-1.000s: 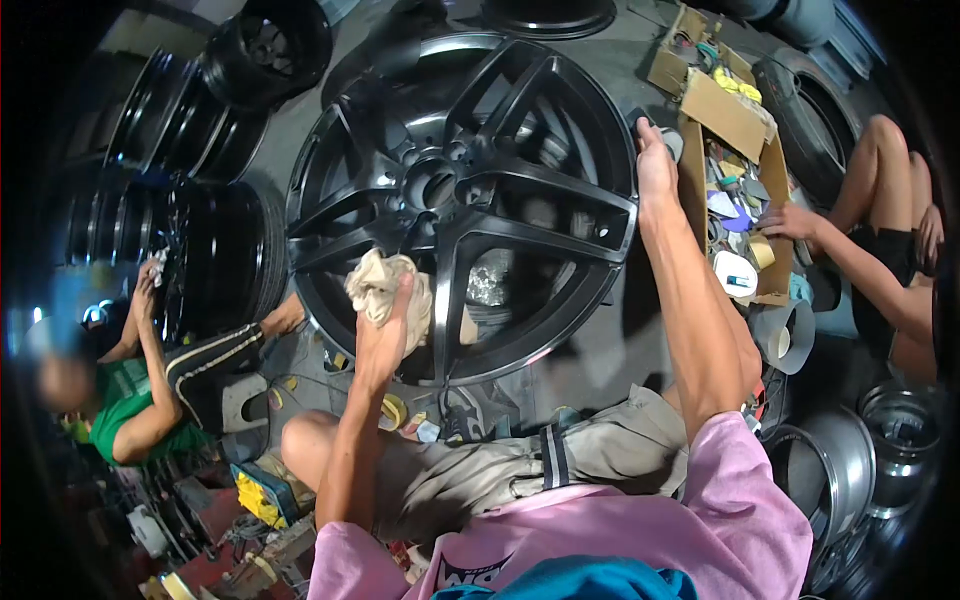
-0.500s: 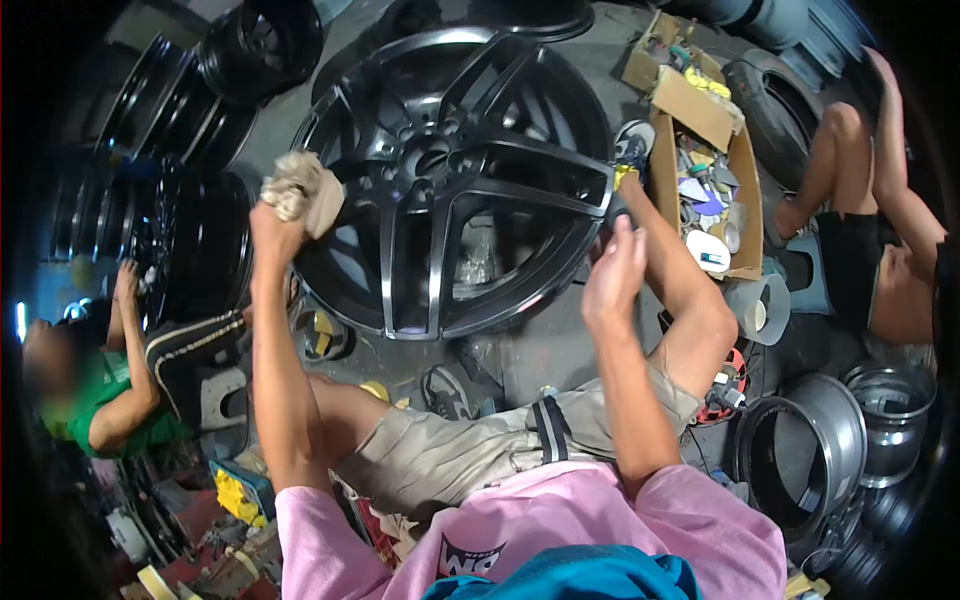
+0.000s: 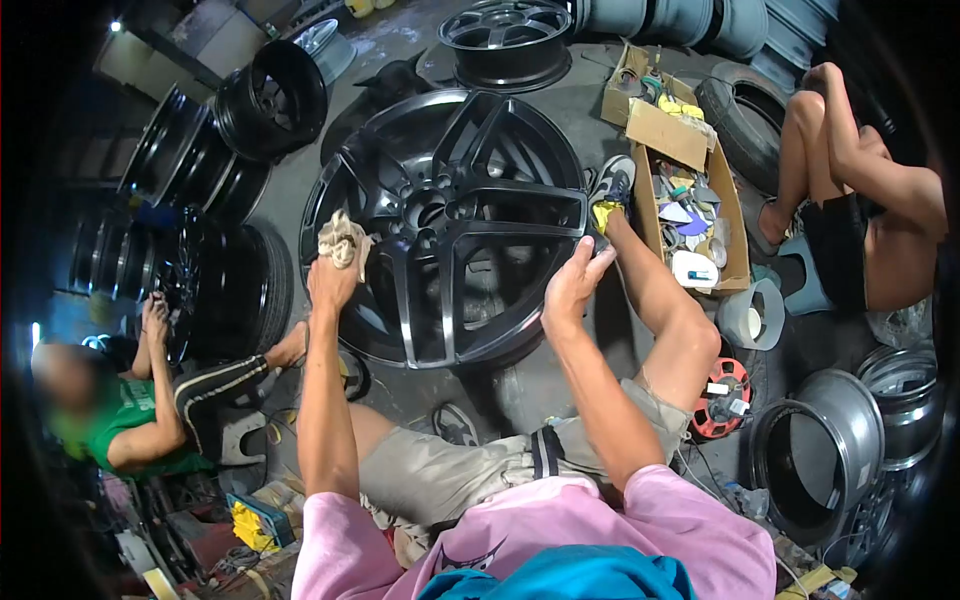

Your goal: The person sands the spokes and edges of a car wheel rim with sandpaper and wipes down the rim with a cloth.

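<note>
A black multi-spoke alloy wheel rim (image 3: 520,195) lies face up and tilted in front of me, between my legs. My left hand (image 3: 332,283) is closed around a crumpled beige rag (image 3: 345,242) at the rim's left side, over its edge. At the right edge of the rim is my right hand (image 3: 572,290), fingers curled around a small dark piece near a spoke's outer end. Most of that piece is hidden, so its kind cannot be made out.
An open cardboard box (image 3: 738,240) of discs and tools stands right, near a tyre (image 3: 745,125) and a seated person (image 3: 845,180). Another person in green (image 3: 150,420) works left by stacked black rims (image 3: 200,140). A red reel (image 3: 722,398) and silver rim (image 3: 820,450) lie lower right.
My view has tilted up, so the rim sits lower. My left hand with the rag has moved right onto the rim; my right hand stays at its right edge.
</note>
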Available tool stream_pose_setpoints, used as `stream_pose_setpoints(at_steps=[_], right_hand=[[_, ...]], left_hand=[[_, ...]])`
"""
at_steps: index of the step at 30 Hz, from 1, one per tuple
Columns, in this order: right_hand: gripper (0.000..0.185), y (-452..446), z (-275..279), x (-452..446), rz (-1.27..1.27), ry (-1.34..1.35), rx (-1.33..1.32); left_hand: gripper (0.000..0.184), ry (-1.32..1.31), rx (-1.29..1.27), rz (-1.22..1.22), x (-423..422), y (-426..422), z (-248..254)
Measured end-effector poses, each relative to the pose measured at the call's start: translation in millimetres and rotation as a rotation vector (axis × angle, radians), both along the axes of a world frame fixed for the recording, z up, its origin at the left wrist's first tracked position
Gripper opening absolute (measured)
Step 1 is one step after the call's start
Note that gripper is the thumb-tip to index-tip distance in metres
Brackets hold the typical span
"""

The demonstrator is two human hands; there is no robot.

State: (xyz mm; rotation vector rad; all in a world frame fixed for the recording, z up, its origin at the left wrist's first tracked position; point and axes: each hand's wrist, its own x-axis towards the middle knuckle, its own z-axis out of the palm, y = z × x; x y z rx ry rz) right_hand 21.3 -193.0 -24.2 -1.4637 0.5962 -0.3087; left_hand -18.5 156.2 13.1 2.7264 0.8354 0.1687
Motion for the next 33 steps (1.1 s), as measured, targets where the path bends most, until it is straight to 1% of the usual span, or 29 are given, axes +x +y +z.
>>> stream_pose_setpoints(at_steps=[2,3,4,6,7,8,10,11,12,14,15,16,17,18,19,20,21,22,24,25,26,27,28,29,30,31,32,33], right_hand=[[0.072,-16,6,17,0.103,-0.049,0.054],[0.071,-21,-11,32,0.100,-0.069,0.076],[0.071,-30,-10,45,0.096,-0.073,0.078],[0.073,-46,-9,70,0.265,-0.086,0.161],[0.076,-47,-18,84,0.272,-0.141,0.208],[0.076,-50,-28,96,0.258,-0.144,0.213],[0.078,-54,-33,110,0.317,-0.032,0.254],[0.079,-53,-43,113,0.296,-0.061,0.324],[0.077,-50,-51,115,0.270,-0.072,0.305],[0.075,-52,-58,114,0.301,-0.146,0.405],[0.073,-53,-34,99,0.297,-0.116,0.402],[0.072,-57,-8,87,0.284,-0.091,0.396],[0.071,-58,-24,88,0.315,-0.170,0.580],[0.071,-67,-35,85,0.306,-0.175,0.573],[0.074,-79,-43,80,0.335,-0.103,0.421],[0.077,-89,-51,73,0.365,-0.027,0.273],[0.063,-100,-45,59,0.387,-0.056,0.329],[0.063,-110,-48,50,0.401,-0.058,0.331],[0.028,-132,-60,38,0.484,-0.048,0.340],[0.026,-142,-66,34,0.496,-0.025,0.358],[0.025,-151,-74,30,0.499,-0.004,0.373],[0.032,-157,-86,28,0.467,0.025,0.335],[0.032,-157,-95,27,0.459,0.014,0.331],[0.028,-158,-104,24,0.467,0.045,0.329],[0.025,-161,-105,22,0.473,0.080,0.324],[0.023,-158,-107,19,0.483,0.082,0.336],[0.024,-155,-110,15,0.491,0.084,0.279],[0.024,-152,-113,11,0.498,0.088,0.222]], left_hand=[[0.063,0.006,-0.007,0.032,-7,-21,6],[0.062,0.018,-0.016,0.041,-12,-27,3],[0.062,0.027,-0.024,0.043,-16,-36,4],[0.058,-0.008,-0.063,0.033,-28,-56,5],[0.058,-0.028,-0.061,0.033,-32,-64,3],[0.058,-0.045,-0.060,0.032,-36,-71,1],[0.057,-0.063,-0.053,0.039,-40,-80,3],[0.056,-0.087,-0.053,0.062,-41,-84,4],[0.056,-0.093,-0.050,0.064,-41,-86,5],[0.056,-0.082,-0.156,-0.076,-41,-72,14],[0.054,0.021,-0.141,-0.110,-38,-49,0],[0.044,-0.089,-0.159,-0.208,-38,-49,6],[0.042,-0.022,-0.038,-0.270,-37,-44,13],[0.040,0.037,0.074,-0.332,-35,-40,17],[0.034,0.114,0.141,-0.374,-32,-48,33],[0.034,0.191,0.225,-0.394,-27,-45,37],[0.034,0.250,0.214,-0.396,-25,-47,48],[0.034,0.309,0.204,-0.386,-27,-46,58],[0.035,0.281,0.174,-0.461,-33,-39,64],[0.037,0.306,0.151,-0.394,-36,-42,68],[0.037,0.303,0.153,-0.390,-42,-42,63],[0.039,0.117,0.091,-0.418,-46,-41,52],[0.041,-0.071,0.025,-0.449,-46,-45,48],[0.043,-0.181,0.036,-0.506,-46,-49,43],[0.043,-0.187,0.027,-0.515,-44,-52,46],[0.042,-0.151,-0.033,-0.466,-45,-52,48],[0.042,-0.112,-0.094,-0.412,-49,-52,50],[0.041,-0.083,-0.128,-0.417,-49,-52,54]])
